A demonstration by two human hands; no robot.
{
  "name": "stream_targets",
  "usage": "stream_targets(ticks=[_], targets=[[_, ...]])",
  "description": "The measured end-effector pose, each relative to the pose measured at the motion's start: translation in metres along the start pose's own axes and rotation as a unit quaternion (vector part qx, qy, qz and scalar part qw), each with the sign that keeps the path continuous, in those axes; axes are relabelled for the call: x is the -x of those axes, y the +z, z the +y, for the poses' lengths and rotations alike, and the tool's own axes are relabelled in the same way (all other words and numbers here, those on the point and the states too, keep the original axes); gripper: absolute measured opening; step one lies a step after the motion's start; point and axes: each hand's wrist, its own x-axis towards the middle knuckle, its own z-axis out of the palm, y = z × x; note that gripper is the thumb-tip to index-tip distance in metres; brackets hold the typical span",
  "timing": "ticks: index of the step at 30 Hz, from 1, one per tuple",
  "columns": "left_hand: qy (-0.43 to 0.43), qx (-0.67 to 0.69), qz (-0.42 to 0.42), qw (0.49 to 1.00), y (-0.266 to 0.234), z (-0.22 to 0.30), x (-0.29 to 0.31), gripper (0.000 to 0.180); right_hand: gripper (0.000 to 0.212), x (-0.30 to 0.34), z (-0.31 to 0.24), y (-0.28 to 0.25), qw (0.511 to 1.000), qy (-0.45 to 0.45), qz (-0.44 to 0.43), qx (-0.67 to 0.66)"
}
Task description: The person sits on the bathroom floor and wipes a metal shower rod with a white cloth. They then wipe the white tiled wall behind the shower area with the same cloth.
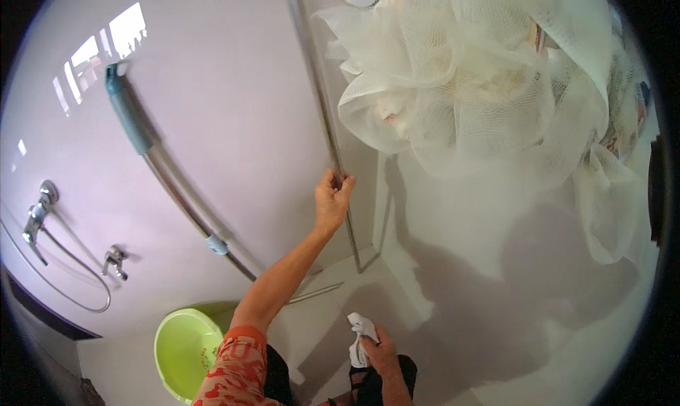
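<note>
My left hand point(333, 202), its arm in an orange patterned sleeve, is closed round a thin metal pole point(316, 73). This pole stands near the wall corner, and its lower end reaches down to about the floor. Lower down, close to my legs, my right hand point(382, 352) grips a crumpled white cloth point(362, 333). The cloth is apart from the pole.
White mesh bath puffs point(482, 87) hang large at the upper right. A mop-like handle with a teal grip point(129, 115) leans on the left wall, near a shower mixer point(39, 215) and small tap point(115, 262). A lime-green basin point(164, 342) stands at lower left.
</note>
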Motion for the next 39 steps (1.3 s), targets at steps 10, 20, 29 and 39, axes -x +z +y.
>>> stream_targets(ticks=[10, 20, 29, 39], targets=[[0.108, 0.001, 0.194, 0.975, -0.145, 0.196, 0.085, 0.021, 0.035, 0.011, -0.035, 0.008, 0.998, 0.008, 0.003, -0.064], [0.026, -0.048, 0.398, 0.916, -0.262, 0.295, 0.275, 0.02, 0.038, 0.022, -0.027, 0.041, 0.983, 0.0, -0.085, -0.162], [-0.035, 0.199, 0.45, 0.87, -0.291, 0.236, 0.392, 0.037, 0.038, 0.052, -0.022, 0.108, 0.928, 0.148, -0.185, -0.288], [-0.08, 0.293, 0.482, 0.822, -0.262, 0.18, 0.429, 0.038, 0.037, 0.085, 0.007, 0.144, 0.933, 0.167, -0.171, -0.269]])
